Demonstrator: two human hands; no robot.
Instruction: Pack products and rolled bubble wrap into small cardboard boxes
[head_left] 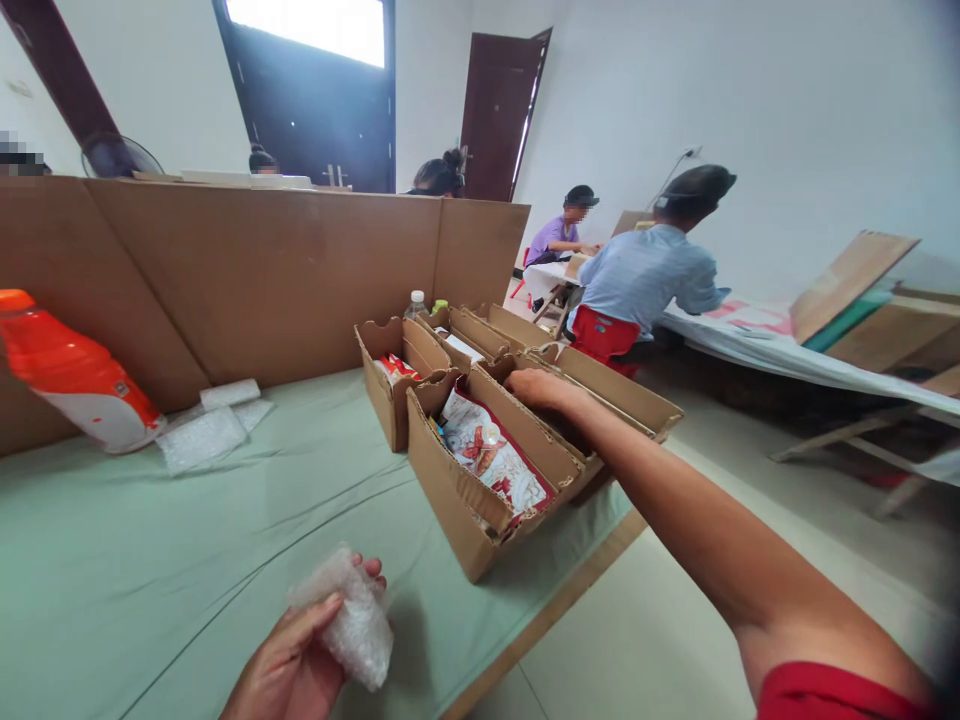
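My left hand (300, 655) is closed around a bubble-wrapped packet (351, 620), held above the near part of the green-covered table. My right arm stretches across to the cardboard boxes, and my right hand (538, 388) reaches down inside a narrow cardboard box (574, 415); its fingers are hidden by the box wall. Just left of that hand, another cardboard box (465, 520) contains a white packet with a red printed pattern (487, 445). Behind it, a smaller box (382, 400) holds a red and white packet (396, 368).
A large orange bottle (75, 370) stands at the left beside several bubble-wrapped packets (206, 430). A tall cardboard panel (300, 280) borders the table's far side. A clear bottle (416, 304) stands behind the boxes. Other people sit farther back, one on a red chair (602, 335).
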